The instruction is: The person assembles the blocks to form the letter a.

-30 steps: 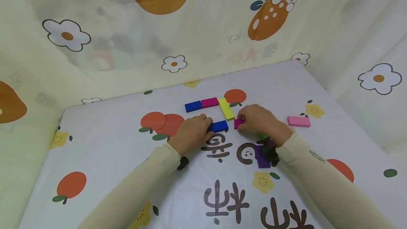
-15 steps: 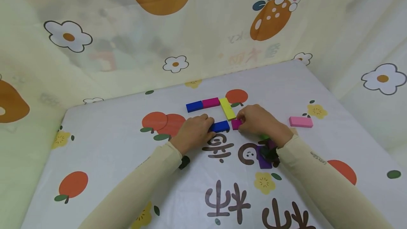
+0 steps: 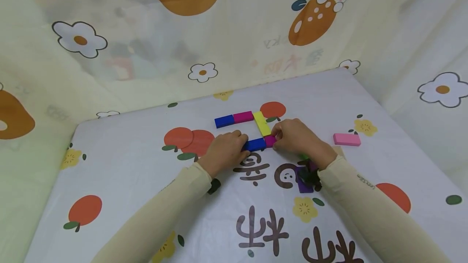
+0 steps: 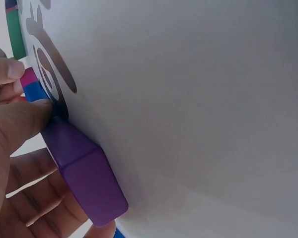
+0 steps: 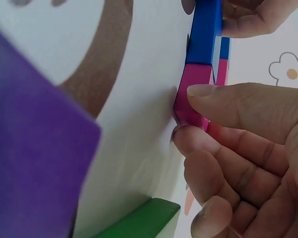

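Observation:
My left hand holds a blue block, thumb on its near side. A purple block lies under that hand in the left wrist view, in line with the blue one; the head view hides it. My right hand pinches a magenta block between thumb and fingers. Its end meets the blue block's end. A yellow block runs from this near row to a far row made of a magenta block and a blue block.
A pink block lies at the right, with a tan block partly behind the right sleeve. Below the right wrist are a purple block and a green block. A patterned curtain stands behind the table.
My right hand has slid the magenta block left until it meets the blue block; a gap separated them before. My left hand stays on the blue block, nearly still.

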Available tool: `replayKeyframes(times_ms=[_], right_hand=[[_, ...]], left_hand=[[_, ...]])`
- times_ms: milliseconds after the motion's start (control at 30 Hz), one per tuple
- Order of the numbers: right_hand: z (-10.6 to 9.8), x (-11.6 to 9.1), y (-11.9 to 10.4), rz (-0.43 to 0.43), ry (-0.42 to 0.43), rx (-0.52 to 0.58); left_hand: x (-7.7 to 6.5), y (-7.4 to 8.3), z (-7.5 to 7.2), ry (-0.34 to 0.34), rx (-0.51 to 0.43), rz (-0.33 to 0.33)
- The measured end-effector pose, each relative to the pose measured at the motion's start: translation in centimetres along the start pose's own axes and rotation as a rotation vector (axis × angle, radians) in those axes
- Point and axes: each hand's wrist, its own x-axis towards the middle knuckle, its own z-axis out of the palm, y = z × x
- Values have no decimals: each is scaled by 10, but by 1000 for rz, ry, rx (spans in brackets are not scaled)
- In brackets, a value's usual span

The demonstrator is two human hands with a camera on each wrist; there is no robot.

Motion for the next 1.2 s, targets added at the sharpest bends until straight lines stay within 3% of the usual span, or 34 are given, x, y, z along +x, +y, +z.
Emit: replayKeyframes(times_ms=[233, 467, 667, 900, 1200], right_hand=[[-1, -7, 5, 7, -12, 25], [-32, -29, 29, 47, 87, 81], [-47, -44, 51, 35, 80, 69], [-48, -58, 63, 30, 37, 75], [-34, -86, 80, 46, 2, 100]], left_hand=[[-1, 4, 5, -2, -21, 1], [-2, 3, 5, 1, -20, 14], [-2, 0, 0, -13, -30, -1], [-4, -2, -6, -49, -80, -42], [-6, -4, -9, -62, -187, -38]])
